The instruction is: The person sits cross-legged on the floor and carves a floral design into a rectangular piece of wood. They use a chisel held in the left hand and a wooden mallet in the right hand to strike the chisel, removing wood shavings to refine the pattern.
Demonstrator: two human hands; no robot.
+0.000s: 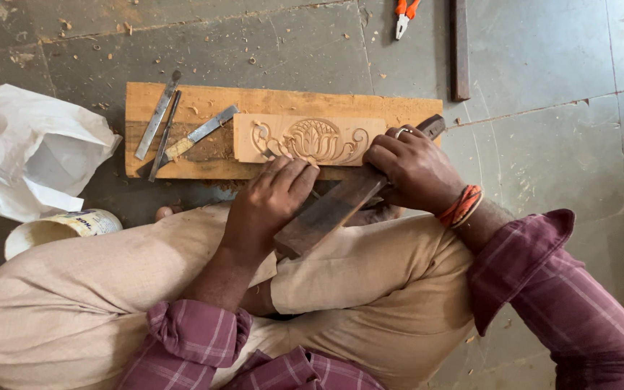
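A pale carved wooden panel (pixel 312 137) with a flower and scroll relief lies on a larger plank (pixel 283 101) on the stone floor. My left hand (pixel 272 198) is closed around a thin chisel whose tip touches the carving near its lower middle. My right hand (pixel 409 166) grips a dark wooden block (pixel 326 213) that slants from the panel's right end down toward my lap. A ring and orange thread bands show on that right hand and wrist.
Three metal chisels (pixel 160 115) lie on the plank's left part. A crumpled white plastic bag (pixel 27 148) and a white tub (pixel 59 227) sit at the left. Orange-handled pliers (pixel 404 14) and a dark bar (pixel 460 50) lie beyond the plank. My crossed legs fill the foreground.
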